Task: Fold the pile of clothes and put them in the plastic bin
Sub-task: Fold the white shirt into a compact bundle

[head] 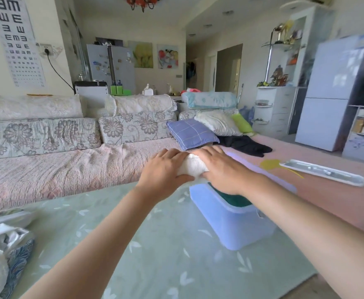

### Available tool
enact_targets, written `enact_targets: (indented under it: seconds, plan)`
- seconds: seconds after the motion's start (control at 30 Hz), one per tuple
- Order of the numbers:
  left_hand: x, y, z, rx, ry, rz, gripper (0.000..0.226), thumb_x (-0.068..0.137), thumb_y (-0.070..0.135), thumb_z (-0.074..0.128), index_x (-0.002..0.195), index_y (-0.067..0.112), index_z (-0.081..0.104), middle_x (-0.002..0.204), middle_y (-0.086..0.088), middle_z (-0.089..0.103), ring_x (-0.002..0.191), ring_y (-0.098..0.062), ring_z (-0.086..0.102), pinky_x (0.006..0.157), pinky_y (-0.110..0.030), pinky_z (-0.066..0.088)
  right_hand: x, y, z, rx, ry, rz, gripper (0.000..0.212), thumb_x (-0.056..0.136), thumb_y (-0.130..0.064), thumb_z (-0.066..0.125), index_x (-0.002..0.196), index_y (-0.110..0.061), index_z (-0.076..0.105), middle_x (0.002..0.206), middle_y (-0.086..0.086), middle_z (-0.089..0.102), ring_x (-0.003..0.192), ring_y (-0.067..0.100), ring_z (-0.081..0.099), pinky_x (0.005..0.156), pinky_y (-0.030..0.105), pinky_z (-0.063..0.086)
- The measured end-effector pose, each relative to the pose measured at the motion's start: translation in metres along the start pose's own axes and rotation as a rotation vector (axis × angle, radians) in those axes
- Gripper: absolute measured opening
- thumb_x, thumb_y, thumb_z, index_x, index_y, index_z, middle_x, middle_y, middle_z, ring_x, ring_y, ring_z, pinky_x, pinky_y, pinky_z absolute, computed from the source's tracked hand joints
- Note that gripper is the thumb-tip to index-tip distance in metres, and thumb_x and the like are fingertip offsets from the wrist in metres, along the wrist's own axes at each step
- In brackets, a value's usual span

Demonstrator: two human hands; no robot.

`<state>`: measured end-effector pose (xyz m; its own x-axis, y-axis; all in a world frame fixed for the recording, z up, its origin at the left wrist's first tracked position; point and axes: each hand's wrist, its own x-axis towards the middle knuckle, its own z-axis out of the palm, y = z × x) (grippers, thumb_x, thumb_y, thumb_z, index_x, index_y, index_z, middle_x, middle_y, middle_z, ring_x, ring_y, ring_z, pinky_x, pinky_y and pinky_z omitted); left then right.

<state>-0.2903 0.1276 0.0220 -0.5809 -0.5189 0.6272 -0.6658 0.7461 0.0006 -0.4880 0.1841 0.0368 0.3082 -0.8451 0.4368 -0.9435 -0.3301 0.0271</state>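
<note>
A folded white ribbed garment (192, 166) is held in the air between both hands, just above and behind the pale blue plastic bin (232, 229). My left hand (166, 169) grips its left side, thumb underneath. My right hand (219, 167) grips its right side, fingers laid over the top. A dark green folded garment (235, 198) lies inside the bin, partly hidden by my right wrist. A pile of unfolded white and blue patterned clothes (2, 251) lies at the lower left on the light green mat (155, 244).
A floral sofa (69, 134) runs along the back with a pink quilted seat. A blue checked cushion (190, 134) and a black garment (245, 144) lie behind the bin. A flat silver tray (323, 172) rests on the pink cover at right.
</note>
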Motion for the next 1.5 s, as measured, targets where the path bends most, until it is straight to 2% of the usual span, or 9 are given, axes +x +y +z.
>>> enact_targets:
  seconds: [0.23, 0.4, 0.53, 0.73, 1.0, 1.13, 1.23, 1.33, 1.5]
  plan:
    - [0.107, 0.053, 0.072, -0.219, -0.318, -0.029, 0.062, 0.09, 0.055, 0.058, 0.142, 0.024, 0.045, 0.133, -0.003, 0.054, 0.123, -0.024, 0.048, 0.103, -0.037, 0.037, -0.001, 0.132, -0.019, 0.14, -0.28, 0.224, 0.073, 0.088, -0.03, 0.072, 0.151, -0.03, 0.035, 0.153, -0.002, 0.041, 0.139, 0.017, 0.038, 0.113, 0.033, 0.031]
    - [0.124, 0.079, 0.124, -0.354, -0.656, -0.116, 0.051, 0.097, 0.048, 0.049, 0.143, 0.027, 0.04, 0.13, -0.003, 0.056, 0.113, -0.023, 0.054, 0.091, -0.036, 0.044, -0.026, 0.181, 0.004, 0.261, -0.494, 0.396, 0.044, 0.087, -0.038, 0.073, 0.117, -0.047, 0.042, 0.122, -0.008, 0.056, 0.102, 0.02, 0.057, 0.091, 0.041, 0.05]
    - [0.116, 0.09, 0.154, -0.428, -0.866, -0.119, 0.047, 0.099, 0.045, 0.046, 0.142, 0.028, 0.037, 0.129, 0.007, 0.051, 0.11, -0.018, 0.049, 0.09, -0.033, 0.039, -0.031, 0.204, 0.032, 0.358, -0.672, 0.383, 0.03, 0.088, -0.028, 0.074, 0.106, -0.038, 0.054, 0.114, -0.014, 0.058, 0.108, 0.013, 0.056, 0.092, 0.028, 0.046]
    - [0.119, 0.106, 0.19, -0.206, -1.151, -0.04, 0.044, 0.097, 0.047, 0.047, 0.13, 0.018, 0.049, 0.117, 0.0, 0.059, 0.105, -0.022, 0.056, 0.079, -0.032, 0.039, -0.035, 0.22, 0.082, 0.287, -0.907, 0.331, 0.033, 0.089, -0.027, 0.071, 0.117, -0.032, 0.055, 0.121, -0.007, 0.057, 0.113, 0.02, 0.057, 0.097, 0.046, 0.05]
    - [0.119, 0.112, 0.22, -0.148, -0.961, -0.005, 0.041, 0.081, 0.04, 0.072, 0.114, 0.018, 0.068, 0.1, -0.001, 0.067, 0.095, -0.022, 0.06, 0.08, -0.033, 0.049, -0.032, 0.225, 0.1, 0.191, -1.027, 0.3, 0.043, 0.091, -0.025, 0.069, 0.133, -0.024, 0.058, 0.126, -0.003, 0.063, 0.115, 0.022, 0.059, 0.1, 0.04, 0.048]
    - [0.119, 0.113, 0.221, -0.096, -1.136, 0.028, 0.031, 0.094, 0.034, 0.057, 0.113, 0.009, 0.064, 0.08, -0.001, 0.056, 0.09, -0.028, 0.064, 0.074, -0.035, 0.044, -0.032, 0.219, 0.101, 0.141, -1.111, 0.277, 0.047, 0.096, -0.025, 0.058, 0.142, -0.03, 0.052, 0.134, -0.007, 0.058, 0.119, 0.019, 0.055, 0.102, 0.036, 0.045]
    - [0.118, 0.112, 0.222, -0.085, -1.232, -0.006, 0.021, 0.098, 0.031, 0.051, 0.107, 0.014, 0.061, 0.098, -0.006, 0.064, 0.093, -0.03, 0.068, 0.077, -0.036, 0.047, -0.031, 0.218, 0.11, 0.095, -1.136, 0.262, 0.044, 0.092, -0.028, 0.058, 0.136, -0.033, 0.058, 0.129, -0.006, 0.062, 0.113, 0.024, 0.06, 0.097, 0.044, 0.052]
    - [0.119, 0.115, 0.218, -0.057, -1.072, -0.046, 0.033, 0.091, 0.036, 0.063, 0.118, 0.017, 0.066, 0.11, -0.004, 0.068, 0.102, -0.026, 0.062, 0.087, -0.035, 0.05, -0.029, 0.219, 0.106, -0.016, -0.89, 0.244, 0.035, 0.078, -0.036, 0.075, 0.111, -0.023, 0.072, 0.102, -0.003, 0.069, 0.091, 0.023, 0.065, 0.074, 0.035, 0.055]
    - [0.124, 0.12, 0.214, 0.124, -1.048, 0.0, 0.02, 0.09, 0.012, 0.059, 0.07, 0.008, 0.059, 0.059, 0.004, 0.051, 0.081, -0.022, 0.062, 0.065, -0.026, 0.046, -0.036, 0.221, 0.099, 0.059, -0.682, 0.186, 0.028, 0.077, -0.017, 0.077, 0.105, -0.02, 0.074, 0.097, -0.007, 0.068, 0.083, 0.015, 0.058, 0.065, 0.026, 0.045]
